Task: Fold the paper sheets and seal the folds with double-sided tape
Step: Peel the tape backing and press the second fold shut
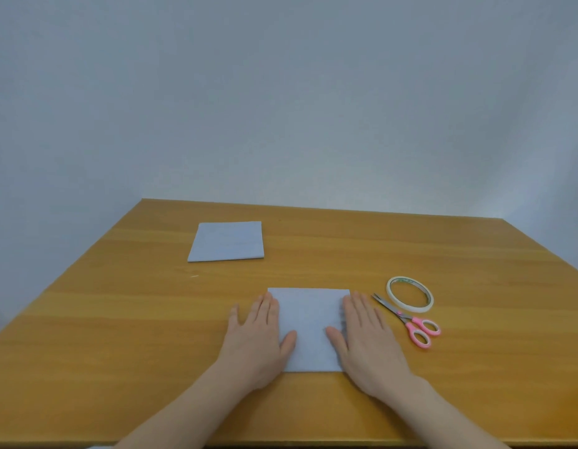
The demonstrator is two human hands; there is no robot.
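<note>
A folded white paper sheet [310, 322] lies flat near the front of the wooden table [443, 254]. My left hand [258, 338] rests palm down on its left edge, fingers spread. My right hand [367, 335] presses flat on its right edge, thumb on the paper. Neither hand holds anything. A second folded paper sheet [227, 241] lies farther back on the left. A roll of double-sided tape [409, 293] lies flat just right of my right hand.
Pink-handled scissors [407, 320] lie shut between the tape roll and my right hand, blades pointing up-left. A plain grey wall stands behind the table's far edge.
</note>
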